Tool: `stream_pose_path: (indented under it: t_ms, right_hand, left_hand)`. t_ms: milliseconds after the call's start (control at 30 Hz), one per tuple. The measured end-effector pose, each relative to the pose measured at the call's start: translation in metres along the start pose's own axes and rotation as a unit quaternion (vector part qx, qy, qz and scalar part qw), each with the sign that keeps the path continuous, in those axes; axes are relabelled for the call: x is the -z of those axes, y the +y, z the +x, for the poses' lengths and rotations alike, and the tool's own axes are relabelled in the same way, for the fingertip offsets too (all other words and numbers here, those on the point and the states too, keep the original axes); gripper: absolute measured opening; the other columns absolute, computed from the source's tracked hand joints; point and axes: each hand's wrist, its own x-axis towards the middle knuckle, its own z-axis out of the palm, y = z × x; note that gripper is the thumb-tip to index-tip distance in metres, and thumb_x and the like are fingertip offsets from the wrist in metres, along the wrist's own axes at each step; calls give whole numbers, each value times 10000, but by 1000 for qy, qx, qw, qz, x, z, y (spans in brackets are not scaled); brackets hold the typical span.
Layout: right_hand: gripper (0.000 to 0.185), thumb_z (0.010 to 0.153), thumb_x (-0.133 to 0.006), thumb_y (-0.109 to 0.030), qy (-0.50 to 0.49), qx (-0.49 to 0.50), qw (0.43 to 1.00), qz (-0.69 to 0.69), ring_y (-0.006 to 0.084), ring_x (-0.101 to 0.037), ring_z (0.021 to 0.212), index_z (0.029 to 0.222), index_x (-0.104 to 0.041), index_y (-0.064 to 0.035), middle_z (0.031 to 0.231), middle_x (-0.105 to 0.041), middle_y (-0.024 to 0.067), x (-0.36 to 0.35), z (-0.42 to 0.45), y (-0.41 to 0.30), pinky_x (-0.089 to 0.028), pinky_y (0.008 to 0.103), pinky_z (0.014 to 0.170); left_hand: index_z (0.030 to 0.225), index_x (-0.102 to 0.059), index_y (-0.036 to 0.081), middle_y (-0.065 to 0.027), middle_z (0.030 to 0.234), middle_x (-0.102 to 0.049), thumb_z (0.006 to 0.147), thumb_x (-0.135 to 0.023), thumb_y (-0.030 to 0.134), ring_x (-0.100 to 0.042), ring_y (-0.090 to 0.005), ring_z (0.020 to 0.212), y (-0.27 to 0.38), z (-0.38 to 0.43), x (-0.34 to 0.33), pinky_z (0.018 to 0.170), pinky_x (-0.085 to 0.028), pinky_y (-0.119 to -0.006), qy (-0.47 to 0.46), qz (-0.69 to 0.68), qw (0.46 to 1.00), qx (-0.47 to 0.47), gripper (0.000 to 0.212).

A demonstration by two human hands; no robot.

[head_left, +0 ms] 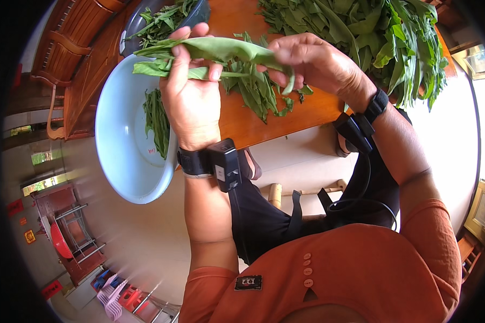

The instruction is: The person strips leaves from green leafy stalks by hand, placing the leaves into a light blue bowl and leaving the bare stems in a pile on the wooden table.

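Note:
My left hand (pixel 192 87) grips several long green leaves (pixel 222 48) near their left ends, palm turned up, above the wooden table's edge. At the other end of the upper leaf, the fingers of my right hand (pixel 303 58) are closed around it; they look slightly blurred. A second leaf lies lower across my left fingers. Beneath both hands, a small pile of loose leaves (pixel 256 95) rests on the wooden table (pixel 242 127). To the left, a light blue plastic basin (pixel 117 121) holds a bunch of leaves (pixel 157 121) along its right side.
A large heap of leafy greens (pixel 359 36) covers the table's far right and hangs over its edge. Behind the blue basin stands a dark basin (pixel 135 28) with leaf scraps (pixel 161 24). A wooden bench (pixel 72 52) is at the far left. A bamboo stool (pixel 275 194) shows below the table.

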Motion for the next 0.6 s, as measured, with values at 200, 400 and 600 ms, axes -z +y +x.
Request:
stream_pose_path:
  t_ms: [200, 400, 600]
  right_hand:
    - [497, 1050, -522, -396, 46, -7, 998, 40, 70, -478, 503, 1088, -697, 67, 665, -613, 30, -5, 2, 0, -415, 228, 511]
    - [381, 1015, -620, -322, 10, -18, 998, 53, 48, -426, 485, 1074, -704, 45, 605, -520, -47, -9, -2, -1, -388, 221, 487]
    - [122, 902, -761, -155, 44, 32, 997, 58, 27, -386, 531, 972, -751, -56, 671, -587, -67, -9, -2, -2, -290, 212, 498]
  left_hand:
    - [1252, -555, 68, -148, 1291, -588, 1097, -382, 196, -535, -282, 1183, -2, 5, 15, 734, -479, -311, -73, -169, 982, 30, 266]
    - [1291, -549, 64, -162, 1160, -611, 1062, -371, 135, -560, -328, 1164, -4, 8, 19, 759, -511, -361, -176, -259, 949, 48, 299]
    - [1407, -497, 67, -178, 1377, -562, 1096, -369, 262, -523, -309, 1236, -2, 3, 11, 712, -494, -304, -140, -133, 980, 46, 389]
